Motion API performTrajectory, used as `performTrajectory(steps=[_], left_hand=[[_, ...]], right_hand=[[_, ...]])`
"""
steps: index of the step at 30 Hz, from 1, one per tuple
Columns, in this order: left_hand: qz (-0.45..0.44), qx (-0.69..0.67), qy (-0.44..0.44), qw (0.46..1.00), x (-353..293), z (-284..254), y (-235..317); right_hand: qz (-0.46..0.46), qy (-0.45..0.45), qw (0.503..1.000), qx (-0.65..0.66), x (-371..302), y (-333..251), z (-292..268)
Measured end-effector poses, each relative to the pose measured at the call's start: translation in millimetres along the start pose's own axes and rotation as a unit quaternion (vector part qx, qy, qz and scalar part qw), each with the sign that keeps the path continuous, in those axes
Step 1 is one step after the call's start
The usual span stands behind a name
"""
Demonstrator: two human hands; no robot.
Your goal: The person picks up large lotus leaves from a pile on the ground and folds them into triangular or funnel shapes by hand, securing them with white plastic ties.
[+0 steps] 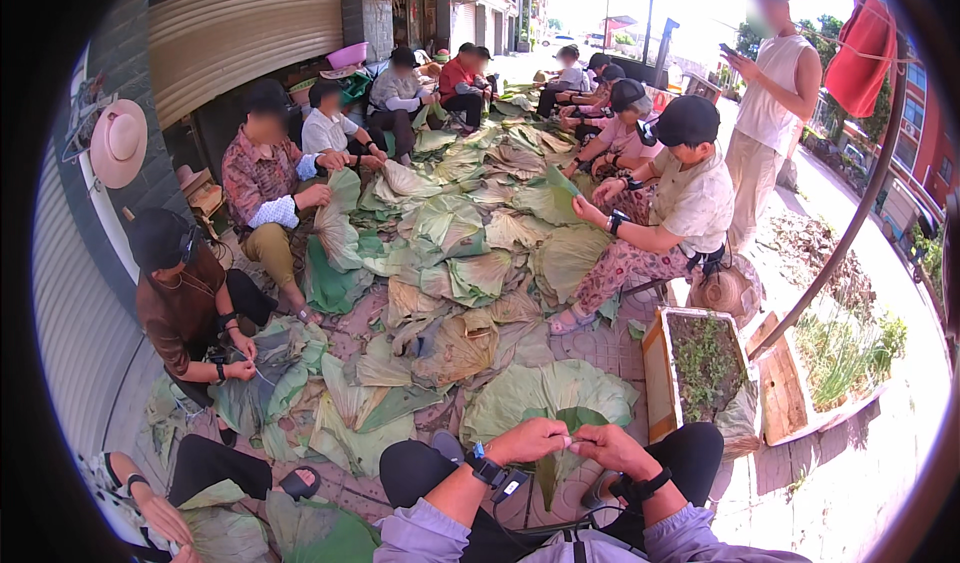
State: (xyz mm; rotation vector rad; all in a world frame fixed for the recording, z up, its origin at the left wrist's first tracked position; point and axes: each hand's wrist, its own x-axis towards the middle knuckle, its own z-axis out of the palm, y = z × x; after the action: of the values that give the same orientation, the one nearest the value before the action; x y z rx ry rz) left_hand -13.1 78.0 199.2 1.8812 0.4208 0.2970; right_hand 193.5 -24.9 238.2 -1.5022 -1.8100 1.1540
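Observation:
In front of my lap, my left hand (532, 441) and my right hand (612, 449) meet with their fingertips pinched together. Between them is a small pale bit of a lotus leaf. Its darker green part (547, 475) hangs below the fingers, and my hands cover the rest of the pinched spot. Just beyond my hands spreads a broad pale green lotus leaf (525, 395). Whether it is one piece with the part I hold, I cannot tell. Both of my wrists wear dark straps, and a small device sits at the left one.
Lotus leaves (450, 233) cover the paving between two rows of seated people handling leaves. A planter box (658, 378) stands close on my right. At lower left a person's hand (160, 518) is near more leaves. Another person (775, 103) stands at the right.

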Motion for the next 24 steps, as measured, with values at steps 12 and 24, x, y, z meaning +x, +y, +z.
performTrajectory(steps=[12, 24], left_hand=[[-0.004, -0.025, 0.003, 1.000, -6, 6, 4], [-0.051, -0.231, 0.072, 0.969, 0, -18, 12]], right_hand=[[-0.014, 0.016, 0.999, -0.032, -5, -6, 4], [-0.073, 0.088, 0.993, -0.022, 26, -28, -8]])
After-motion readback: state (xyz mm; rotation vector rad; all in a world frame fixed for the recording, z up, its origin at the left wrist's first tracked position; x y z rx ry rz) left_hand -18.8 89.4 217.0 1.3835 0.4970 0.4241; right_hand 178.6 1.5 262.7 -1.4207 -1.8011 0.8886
